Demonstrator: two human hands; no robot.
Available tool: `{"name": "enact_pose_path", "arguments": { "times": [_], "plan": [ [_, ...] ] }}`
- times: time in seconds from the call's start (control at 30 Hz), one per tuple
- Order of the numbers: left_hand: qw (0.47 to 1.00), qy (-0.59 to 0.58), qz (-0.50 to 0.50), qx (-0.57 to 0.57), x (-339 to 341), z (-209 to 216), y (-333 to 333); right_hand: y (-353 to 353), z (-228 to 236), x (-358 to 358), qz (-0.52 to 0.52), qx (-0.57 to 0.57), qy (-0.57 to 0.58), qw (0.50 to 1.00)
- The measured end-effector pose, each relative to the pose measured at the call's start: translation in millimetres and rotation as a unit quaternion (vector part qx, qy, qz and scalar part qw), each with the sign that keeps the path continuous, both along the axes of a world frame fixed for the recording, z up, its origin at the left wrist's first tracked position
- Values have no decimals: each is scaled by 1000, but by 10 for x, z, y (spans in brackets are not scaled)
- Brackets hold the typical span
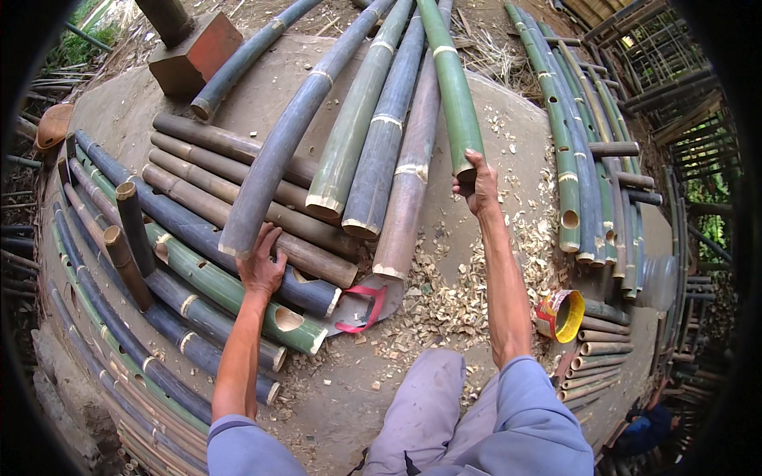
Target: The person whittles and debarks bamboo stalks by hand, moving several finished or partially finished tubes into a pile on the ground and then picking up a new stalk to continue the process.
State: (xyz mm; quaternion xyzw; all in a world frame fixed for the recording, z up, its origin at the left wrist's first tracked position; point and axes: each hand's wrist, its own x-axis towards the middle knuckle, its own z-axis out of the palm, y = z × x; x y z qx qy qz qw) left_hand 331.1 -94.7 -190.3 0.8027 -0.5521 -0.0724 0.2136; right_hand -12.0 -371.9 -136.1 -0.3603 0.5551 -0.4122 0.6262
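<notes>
My right hand [482,189] grips the near end of a green bamboo pole [454,87], its thumb over the top and the fingers at the hollow end. To the left, my left hand [260,266] is closed at the cut end of a dark grey-blue bamboo pole [278,151]. Between the two hands lie a pale green bamboo pole [353,127], a blue-grey bamboo pole [389,135] and a brownish-purple bamboo pole [410,170], their cut ends toward me. Beneath them, shorter brown bamboo pieces [214,170] lie side by side.
Notched bamboo poles [230,282] spread over the left, with upright pegs [125,266]. More holed poles [567,174] stand in a framework at right. Wood chips [444,317] cover the ground near a yellow-rimmed tin [561,316]. A red ribbon [367,308] lies ahead of my legs.
</notes>
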Motion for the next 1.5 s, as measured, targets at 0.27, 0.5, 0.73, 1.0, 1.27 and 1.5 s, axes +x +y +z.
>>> {"name": "enact_pose_path", "arguments": {
  "times": [0.27,0.5,0.73,1.0,1.27,1.5],
  "plan": [
    [1000,6,7,5,26,16,46,74,-16,149,-13,-36,-20,999],
    [1000,9,5,7,-8,38,12,79,-38,194,-53,-82,29,995],
    [1000,8,20,18,12,-32,12,101,-63,213,-57,-101,29,993],
    [1000,13,22,0,-1,-35,17,106,-83,234,-63,-114,25,991],
    [1000,-4,9,-14,10,-13,-37,130,-67,248,-68,-136,45,987],
    [1000,17,8,-10,34,-4,-18,162,-61,272,-76,-133,48,987]
  ]
}}
